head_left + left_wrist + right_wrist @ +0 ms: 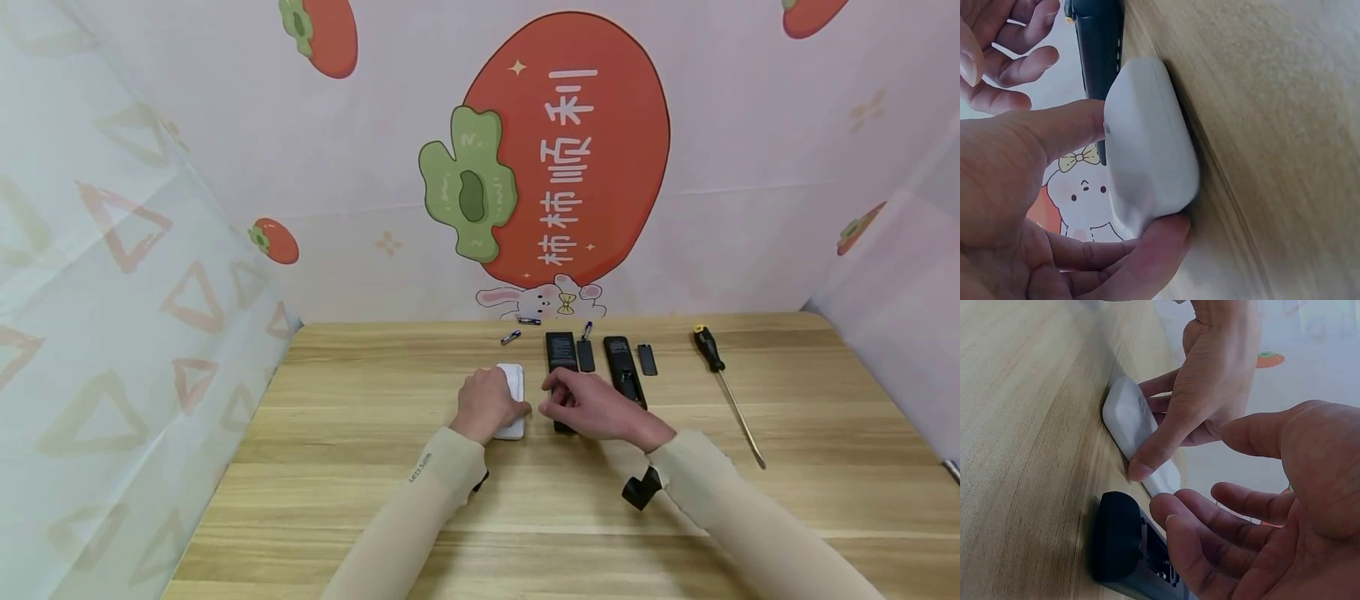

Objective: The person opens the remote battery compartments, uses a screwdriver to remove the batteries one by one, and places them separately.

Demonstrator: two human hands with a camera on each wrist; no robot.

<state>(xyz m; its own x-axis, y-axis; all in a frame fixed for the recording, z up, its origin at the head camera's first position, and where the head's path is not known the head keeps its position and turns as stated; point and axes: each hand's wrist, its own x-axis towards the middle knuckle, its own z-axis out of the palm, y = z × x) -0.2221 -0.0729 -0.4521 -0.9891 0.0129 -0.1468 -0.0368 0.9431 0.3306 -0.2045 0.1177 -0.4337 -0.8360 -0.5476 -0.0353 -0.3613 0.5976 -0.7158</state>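
Observation:
My left hand (482, 404) grips a white remote control (516, 379) lying on the table, thumb along one long side and fingers round the other. In the left wrist view its rounded white end (1150, 144) shows between thumb and fingers. Just right of it, my right hand (588, 406) hovers over a black remote (561, 346), fingers loosely bent and holding nothing. The right wrist view shows that black remote's open battery compartment (1159, 557) close beneath the fingertips. A second black remote (621, 362), also with an uncovered compartment, lies partly behind the right hand.
Two loose black battery covers (586, 356) (647, 359) lie beside the black remotes. Small batteries (511, 337) (529, 321) (587, 330) are scattered near the table's back edge. At the right lies a long screwdriver (727, 392). A printed backdrop (360, 167) rises behind the wooden table (337, 467).

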